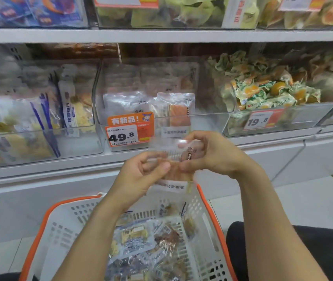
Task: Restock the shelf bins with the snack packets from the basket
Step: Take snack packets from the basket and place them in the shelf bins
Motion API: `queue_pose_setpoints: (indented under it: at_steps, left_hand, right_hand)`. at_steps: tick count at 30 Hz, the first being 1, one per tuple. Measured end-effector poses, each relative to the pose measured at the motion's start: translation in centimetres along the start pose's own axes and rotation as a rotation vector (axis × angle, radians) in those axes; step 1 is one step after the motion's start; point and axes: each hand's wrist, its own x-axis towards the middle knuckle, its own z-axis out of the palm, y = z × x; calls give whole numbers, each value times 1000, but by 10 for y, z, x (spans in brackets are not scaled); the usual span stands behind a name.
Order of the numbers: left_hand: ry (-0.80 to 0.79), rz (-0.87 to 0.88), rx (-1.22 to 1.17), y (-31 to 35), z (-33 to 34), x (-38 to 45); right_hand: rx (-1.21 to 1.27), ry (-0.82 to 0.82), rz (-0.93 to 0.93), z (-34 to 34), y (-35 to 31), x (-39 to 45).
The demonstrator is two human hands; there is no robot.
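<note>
In front of the shelf: a clear snack packet (178, 159) was held up between both hands, above the far end of the basket and just below the middle bin
Left hand (141, 175): curled round the packet's lower left part, thumb pressed on its front
Right hand (212, 155): closed on the packet's right side, fingers arched over its top edge
Held packet: see-through wrap with an orange-brown slab inside and a white printed band at its lower end
Basket (64, 226): white slotted plastic with an orange rim, seen low in the view between the forearms; several more clear packets (141, 246) were piled in it
Middle bin (161, 122): clear plastic, holding upright packets of the same look; an orange tag (130, 128) reading 49.8 was fixed to its front
Left bin (39, 122): clear, filled with blue-and-white packets showing yellow pieces
Right bin (273, 118): clear, heaped with small green-and-orange wrapped pieces, with a tag (261, 119) reading 19.8
Upper shelf (161, 35): white, with more filled bins seen above it, blurred
</note>
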Motion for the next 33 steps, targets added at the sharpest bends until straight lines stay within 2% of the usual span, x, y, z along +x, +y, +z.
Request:
queue_pose_setpoints:
  at_steps: [1, 3, 6, 8, 10, 14, 17, 20, 24, 27, 30, 33]
  left_hand:
    - [26, 15, -12, 0, 3, 1]
    - [150, 6, -121, -2, 12, 1]
    - [350, -107, -524, -10, 29, -3]
    - [357, -155, -663, -15, 39, -6]
    - [321, -177, -706, -15, 44, -11]
    - [173, -162, -585, -19, 27, -19]
    - [33, -152, -516, -21, 11, -23]
    - [-35, -116, -386, -18, 13, -24]
    - [40, -111, -497, -20, 21, -26]
    - [162, -140, -439, -17, 22, -26]
    - [271, -140, -163, -9, 16, -25]
    - [145, -107, 203, 11, 6, -22]
  right_hand:
    - [-17, -20, -2, 0, -3, -2]
    - [98, -4, 3, 3, -2, -4]
    - [183, 50, 55, 5, 5, -6]
    - [209, 32, 78, 3, 6, -9]
    - [181, 79, 59, 2, 5, -9]
    - [186, 234, -35, 2, 2, -5]
    - [234, 136, -116, 6, 0, -7]
    - [190, 54, -133, 12, 0, -6]
    - [122, 102, -100, 15, -3, -6]
    - [137, 112, -81, 9, -2, -7]
    - [65, 37, 64, 0, 1, -12]
    - [-134, -72, 90, -1, 0, -12]
